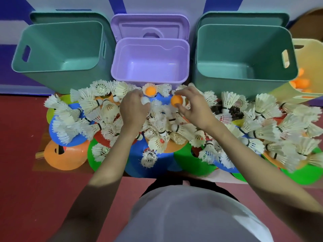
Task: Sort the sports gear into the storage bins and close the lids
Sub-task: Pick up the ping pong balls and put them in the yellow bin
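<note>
My right hand (189, 109) pinches an orange ball (176, 100) just before the purple bin (150, 62). My left hand (133, 109) curls round a white ball (145, 100), beside it.

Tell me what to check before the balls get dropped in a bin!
1. Right hand has its orange ball pinched: ok.
2. Left hand holds a white ball: ok, though how firmly cannot be told.
3. Purple bin just ahead is open, lid standing behind it: ok.
4. Purple bin has nothing inside it: ok.
5. Second orange ball lying loose by the purple bin picked up: not ok.
6. Which bin takes balls: cannot tell; the yellow bin at far right holds orange ones.
</note>
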The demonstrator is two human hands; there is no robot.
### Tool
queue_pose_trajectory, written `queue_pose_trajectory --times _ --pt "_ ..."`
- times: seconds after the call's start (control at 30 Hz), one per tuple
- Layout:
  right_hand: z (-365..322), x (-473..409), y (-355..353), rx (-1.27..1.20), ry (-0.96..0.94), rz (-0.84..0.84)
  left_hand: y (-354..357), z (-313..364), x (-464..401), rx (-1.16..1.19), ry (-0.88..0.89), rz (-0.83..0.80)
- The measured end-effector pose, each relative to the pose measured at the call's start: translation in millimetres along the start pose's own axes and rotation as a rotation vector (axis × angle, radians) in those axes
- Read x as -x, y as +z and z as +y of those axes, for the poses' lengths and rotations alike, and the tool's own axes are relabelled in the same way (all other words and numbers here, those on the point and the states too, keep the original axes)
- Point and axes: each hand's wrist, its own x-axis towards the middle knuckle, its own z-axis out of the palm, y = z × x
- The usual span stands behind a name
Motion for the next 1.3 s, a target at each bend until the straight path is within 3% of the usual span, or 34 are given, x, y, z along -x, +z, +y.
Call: queue_pose_trajectory --times 0.2,0.6,0.9,1.07,1.3 --pt "60 50 -54 -0.021 0.219 0.184 21 64 11 0.328 0.122 -0.018" --pt "183 143 -190 0.073 0.396 0.453 135 265 51 0.391 0.532 -0.310" --pt "255 123 -276 0.095 0.512 0.630 197 427 20 0.337 0.702 -0.307" --pt "270 96 -290 0.118 0.526 0.573 211 438 -6 0.200 0.771 -0.351" --pt "252 106 -241 0.110 0.446 0.407 180 364 -4 0.232 0.753 -0.293"
